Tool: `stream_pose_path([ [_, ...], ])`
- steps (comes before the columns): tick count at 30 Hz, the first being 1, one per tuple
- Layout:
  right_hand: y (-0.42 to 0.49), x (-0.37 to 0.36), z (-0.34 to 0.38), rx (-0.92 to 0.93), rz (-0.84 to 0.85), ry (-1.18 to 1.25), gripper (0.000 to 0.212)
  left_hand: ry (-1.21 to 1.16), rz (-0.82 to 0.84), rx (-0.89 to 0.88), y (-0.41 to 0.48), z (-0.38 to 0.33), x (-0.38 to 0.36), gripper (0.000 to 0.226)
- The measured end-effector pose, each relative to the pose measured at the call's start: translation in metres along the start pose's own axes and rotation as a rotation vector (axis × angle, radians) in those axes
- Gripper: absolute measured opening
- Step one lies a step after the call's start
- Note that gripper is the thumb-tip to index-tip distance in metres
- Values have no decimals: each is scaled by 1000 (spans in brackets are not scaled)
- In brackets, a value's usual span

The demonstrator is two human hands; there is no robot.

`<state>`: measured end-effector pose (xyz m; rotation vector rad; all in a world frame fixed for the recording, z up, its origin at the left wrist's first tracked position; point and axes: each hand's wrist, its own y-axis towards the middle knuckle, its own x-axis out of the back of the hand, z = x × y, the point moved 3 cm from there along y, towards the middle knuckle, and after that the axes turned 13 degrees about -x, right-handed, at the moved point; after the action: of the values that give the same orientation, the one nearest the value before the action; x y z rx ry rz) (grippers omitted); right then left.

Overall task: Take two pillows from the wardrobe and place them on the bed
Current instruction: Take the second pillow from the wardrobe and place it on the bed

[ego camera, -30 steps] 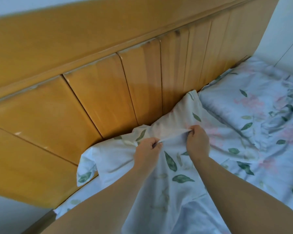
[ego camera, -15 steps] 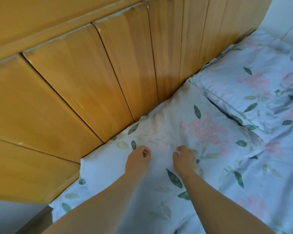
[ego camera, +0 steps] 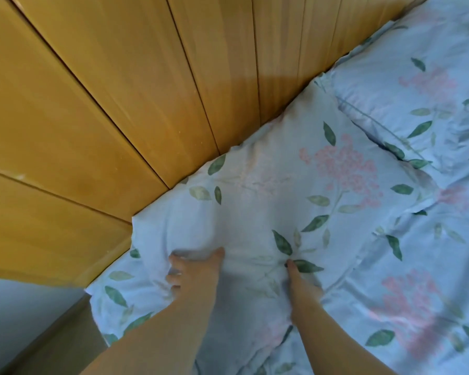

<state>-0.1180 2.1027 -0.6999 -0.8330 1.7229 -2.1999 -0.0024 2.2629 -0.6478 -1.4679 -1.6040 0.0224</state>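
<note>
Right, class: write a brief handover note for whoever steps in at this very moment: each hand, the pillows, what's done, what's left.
Left hand grips the near pillow at its front edge, thumb on top.
Right hand digs fingers into the same edge; grip unclear.
Near pillow lies flat against the headboard; far pillow lies beside it, also at the headboard.
Done: both pillows on the bed.
Left: let go, perhaps after a final straightening.

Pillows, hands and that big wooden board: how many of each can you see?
Pillows: 2, near pillow and far pillow
Hands: 2, left hand and right hand
Wooden headboard: 1
Total: 5
</note>
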Motion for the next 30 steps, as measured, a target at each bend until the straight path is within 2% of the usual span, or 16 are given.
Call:
stream_pose_path([
  [2,-3,-11,-10,-29,207,171,74,-230,48,13,6,15,-2,118],
  [5,-23,-19,8,177,300,236,45,-325,99,-39,15,13,1,109],
  [8,-60,-15,34,366,338,358,41,-378,143,-19,4,-6,8,100],
  [11,-99,7,44,508,322,409,35,-423,164,-79,-10,-19,20,99],
  [13,-109,22,41,599,260,363,38,-362,173,-111,-18,-16,24,96],
  [15,-97,34,28,574,157,268,44,-247,218,-87,-27,-1,22,93],
  [18,-44,48,-4,304,12,44,50,-116,317,-12,-33,29,14,78],
  [20,-21,53,-25,148,-2,-77,59,-102,316,-13,-26,43,14,71],
  [23,0,51,-44,107,-26,-134,83,-146,271,24,-10,55,19,70],
  [26,8,48,-53,98,-87,-113,106,-228,148,151,6,64,20,80],
  [28,9,43,-52,111,-102,-75,112,-263,5,268,14,62,28,90],
  [30,11,43,-52,130,-90,-23,109,-424,-108,350,26,61,34,100],
])
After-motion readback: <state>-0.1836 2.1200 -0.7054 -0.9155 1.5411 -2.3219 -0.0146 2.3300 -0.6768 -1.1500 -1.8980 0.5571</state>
